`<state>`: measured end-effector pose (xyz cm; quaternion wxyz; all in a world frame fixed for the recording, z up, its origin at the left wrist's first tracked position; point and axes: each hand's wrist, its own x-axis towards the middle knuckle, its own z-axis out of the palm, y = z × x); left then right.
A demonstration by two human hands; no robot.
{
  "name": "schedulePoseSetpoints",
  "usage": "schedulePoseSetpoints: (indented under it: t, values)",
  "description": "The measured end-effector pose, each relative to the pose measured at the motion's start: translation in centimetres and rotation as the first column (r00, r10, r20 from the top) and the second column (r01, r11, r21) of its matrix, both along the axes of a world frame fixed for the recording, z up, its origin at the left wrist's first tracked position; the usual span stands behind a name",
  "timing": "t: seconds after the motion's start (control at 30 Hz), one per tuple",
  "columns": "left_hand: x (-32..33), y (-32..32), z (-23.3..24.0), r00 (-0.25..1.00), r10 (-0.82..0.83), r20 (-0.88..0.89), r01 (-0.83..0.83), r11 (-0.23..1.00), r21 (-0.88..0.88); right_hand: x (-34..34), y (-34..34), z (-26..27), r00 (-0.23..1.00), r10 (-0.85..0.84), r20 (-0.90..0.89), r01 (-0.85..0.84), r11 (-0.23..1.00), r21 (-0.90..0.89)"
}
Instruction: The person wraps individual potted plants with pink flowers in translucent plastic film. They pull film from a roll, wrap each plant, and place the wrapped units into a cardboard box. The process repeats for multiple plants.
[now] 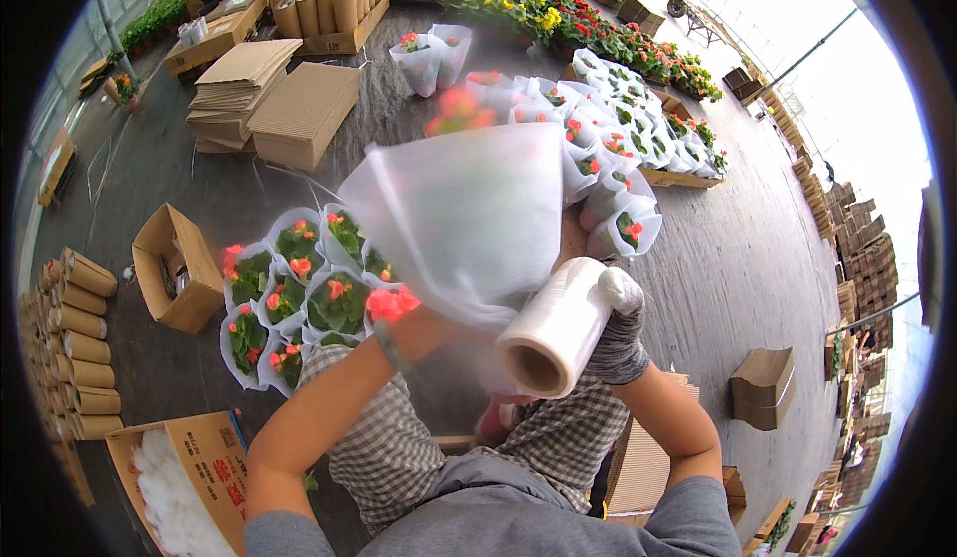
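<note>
My right hand [622,318], in a grey knit glove with a pale thumb, grips a roll of clear stretch film [564,325]. The roll is tilted, its hollow cardboard core facing me. My left hand [437,336] is bare and blurred, with its fingers hidden behind a white translucent plant sleeve [471,213]. It holds the sleeve's narrow lower end, right beside the roll. Orange-red blooms [457,112] show blurred past the sleeve's wide end. Left of my knees stand several sleeved begonias [336,299] with green leaves and coral flowers.
More sleeved plants [617,145] stand at the front right, some in a cardboard tray. Flattened cartons [303,116] are stacked ahead. An open carton [179,273] and cardboard tubes [86,347] lie left. A carton of white stuffing [187,475] is near my left elbow.
</note>
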<state>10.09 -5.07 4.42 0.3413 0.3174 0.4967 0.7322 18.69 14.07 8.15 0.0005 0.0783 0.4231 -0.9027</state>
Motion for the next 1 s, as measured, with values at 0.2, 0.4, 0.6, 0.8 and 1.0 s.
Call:
schedulePoseSetpoints:
  t: [0.2,0.4,0.6,0.8,1.0]
  values:
    - [-0.5,-0.9,-0.9,0.931,0.106,0.348,-0.186,0.961,0.206,-2.1,0.8,4.5,0.956,0.271,0.107,-0.285,0.792,0.54]
    - [-0.4,-1.1,-3.4,0.756,0.375,0.536,-0.432,0.902,-0.021,2.6,-5.8,1.6,0.807,0.471,0.357,-0.36,-0.086,0.929]
    - [2.5,-0.9,-4.7,0.902,0.329,0.28,-0.328,0.943,-0.052,-5.2,-2.3,-6.1,0.9,0.381,0.212,-0.323,0.256,0.911]
    - [0.9,-1.1,-3.1,0.75,0.278,0.6,-0.325,0.945,-0.032,-1.9,0.6,4.4,0.992,0.069,-0.108,-0.025,0.932,0.361]
    - [2.2,0.2,-3.3,0.572,0.32,-0.755,-0.595,0.795,-0.115,1.0,-6.7,1.8,0.793,0.503,0.344,-0.536,0.844,0.002]
